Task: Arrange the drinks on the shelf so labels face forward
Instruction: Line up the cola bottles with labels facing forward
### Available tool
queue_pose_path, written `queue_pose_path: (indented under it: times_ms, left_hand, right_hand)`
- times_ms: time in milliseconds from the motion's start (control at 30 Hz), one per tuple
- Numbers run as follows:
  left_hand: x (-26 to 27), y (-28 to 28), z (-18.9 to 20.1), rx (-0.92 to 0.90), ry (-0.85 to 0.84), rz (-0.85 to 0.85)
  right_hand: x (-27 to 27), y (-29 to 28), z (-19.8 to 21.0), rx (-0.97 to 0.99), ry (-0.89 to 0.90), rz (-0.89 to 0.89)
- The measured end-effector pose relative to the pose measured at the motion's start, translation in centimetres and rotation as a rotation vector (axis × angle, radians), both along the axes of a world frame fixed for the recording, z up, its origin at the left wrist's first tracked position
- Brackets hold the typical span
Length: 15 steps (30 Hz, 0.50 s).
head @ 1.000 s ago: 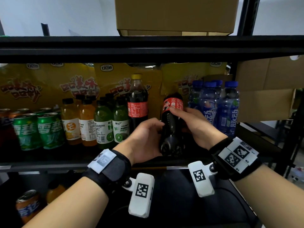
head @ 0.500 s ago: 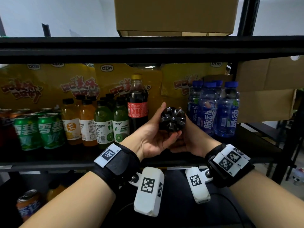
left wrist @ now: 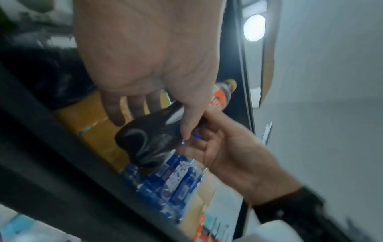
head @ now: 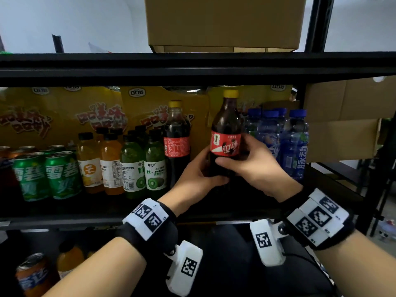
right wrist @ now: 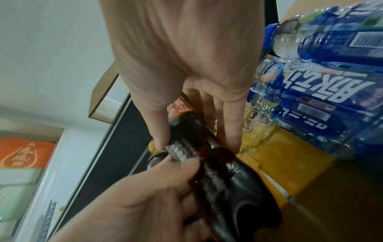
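A dark cola bottle [head: 226, 133] with a yellow cap and a red label stands upright above the shelf board, the label's front toward me. My left hand [head: 199, 176] grips its lower body from the left, and my right hand [head: 252, 166] grips it from the right, thumb across the front under the label. The wrist views show the same cola bottle [left wrist: 153, 139] [right wrist: 223, 172] from below, with fingers of both hands curled round it. A second cola bottle [head: 176, 144] stands to its left with the back of its label outward.
The black shelf [head: 64, 219] carries green cans [head: 47, 174], orange juice bottles [head: 100, 163], green kiwi bottles [head: 143, 168] and blue water bottles [head: 293, 146]. Yellow snack bags [head: 64, 116] line the back. A cardboard box [head: 222, 22] sits on the shelf above. Cans lie on the lower shelf [head: 34, 275].
The cola bottle went from tilted to base toward me, and is now upright with its label front facing me. Both hands kept hold and rose with it.
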<state>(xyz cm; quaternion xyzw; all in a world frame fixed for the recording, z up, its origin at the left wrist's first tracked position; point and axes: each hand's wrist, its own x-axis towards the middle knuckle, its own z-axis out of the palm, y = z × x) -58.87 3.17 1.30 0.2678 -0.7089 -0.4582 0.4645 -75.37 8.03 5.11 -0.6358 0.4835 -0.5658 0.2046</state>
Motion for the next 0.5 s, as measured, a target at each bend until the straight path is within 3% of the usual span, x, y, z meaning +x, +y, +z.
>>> queue_pose_path:
  times_ms: [67,233,500]
  left_hand:
    - [0.0,-0.2,0.1,-0.126,-0.085,0.040]
    - [-0.3,0.0,-0.7,-0.324,-0.086,0.164]
    - [0.5,-1.0,-0.8,-0.492,-0.203,0.171]
  right_hand:
    - [0.1,0.1,-0.7,-0.055,0.085,-0.034]
    - [1.2,1.2,-2.7,-0.273,0.185,-0.031]
    - [2.2,2.5,-3.5,-0.397,0.038,0.153]
